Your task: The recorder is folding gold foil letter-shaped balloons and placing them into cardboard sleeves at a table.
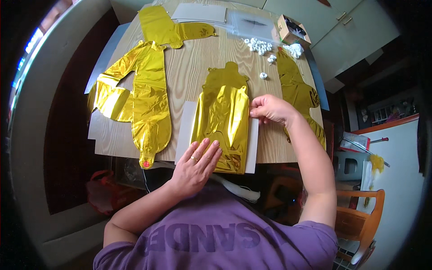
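Observation:
A shiny gold foil balloon [223, 112], flat and partly folded, lies in front of me on a pale grey card [183, 130]. Across its lower left part my left hand [198, 164] rests flat, fingers stretched out and a ring on one of them. My right hand [273, 109] is closed in a pinch at the balloon's right edge, beside the card; the exact grip of the fingertips is partly hidden. The balloon's upper end reaches past the card onto the wooden table [189, 67].
More flat gold foil balloons lie at left [150, 99], far left [166, 27] and right [294, 81]. Small white rolls [261, 46] sit near an open box [292, 30]. White cards [200, 12] and clear plastic sheets [252, 24] lie at the back. A wooden chair [360, 220] stands right.

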Demonstrator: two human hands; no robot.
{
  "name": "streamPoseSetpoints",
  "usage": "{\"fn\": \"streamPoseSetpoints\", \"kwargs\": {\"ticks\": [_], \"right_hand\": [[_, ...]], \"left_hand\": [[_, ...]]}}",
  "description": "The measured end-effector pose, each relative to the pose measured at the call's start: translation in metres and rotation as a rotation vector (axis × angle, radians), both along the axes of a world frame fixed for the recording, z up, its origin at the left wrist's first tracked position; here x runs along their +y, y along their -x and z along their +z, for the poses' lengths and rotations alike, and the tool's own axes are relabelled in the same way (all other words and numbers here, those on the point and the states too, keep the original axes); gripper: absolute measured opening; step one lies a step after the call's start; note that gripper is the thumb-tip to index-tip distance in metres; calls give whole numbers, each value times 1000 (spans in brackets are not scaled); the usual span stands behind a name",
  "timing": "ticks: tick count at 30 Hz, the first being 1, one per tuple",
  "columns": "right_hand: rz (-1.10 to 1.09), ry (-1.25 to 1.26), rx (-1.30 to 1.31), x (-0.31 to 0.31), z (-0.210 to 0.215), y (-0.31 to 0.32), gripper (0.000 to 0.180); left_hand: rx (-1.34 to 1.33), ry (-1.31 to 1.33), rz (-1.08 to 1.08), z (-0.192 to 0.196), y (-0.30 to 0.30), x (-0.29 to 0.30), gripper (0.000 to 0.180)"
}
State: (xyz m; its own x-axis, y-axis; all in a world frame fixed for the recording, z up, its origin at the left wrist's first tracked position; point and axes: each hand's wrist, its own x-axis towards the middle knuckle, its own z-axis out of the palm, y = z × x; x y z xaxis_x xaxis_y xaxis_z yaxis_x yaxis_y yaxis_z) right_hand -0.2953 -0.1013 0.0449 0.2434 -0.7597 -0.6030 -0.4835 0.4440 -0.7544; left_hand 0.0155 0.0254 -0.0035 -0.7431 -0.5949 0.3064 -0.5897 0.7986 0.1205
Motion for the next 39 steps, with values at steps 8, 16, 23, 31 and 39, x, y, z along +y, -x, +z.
{"fn": "streamPoseSetpoints", "kwargs": {"ticks": [8, 16, 23, 31, 39], "right_hand": [[-387, 341, 249, -42, 6, 70, 12], [102, 370, 446, 8, 19, 19, 30], [-13, 844, 772, 56, 5, -16, 29], [438, 1059, 575, 169, 1, -90, 77], [464, 934, 650, 190, -26, -83, 77]], "left_hand": [[629, -262, 148, 22, -9, -14, 41], [645, 13, 251, 69, -11, -45, 35], [-28, 111, 67, 16, 14, -24, 45], [201, -206, -111, 8, 11, -14, 55], [180, -219, -193, 27, -14, -49, 59]]}}
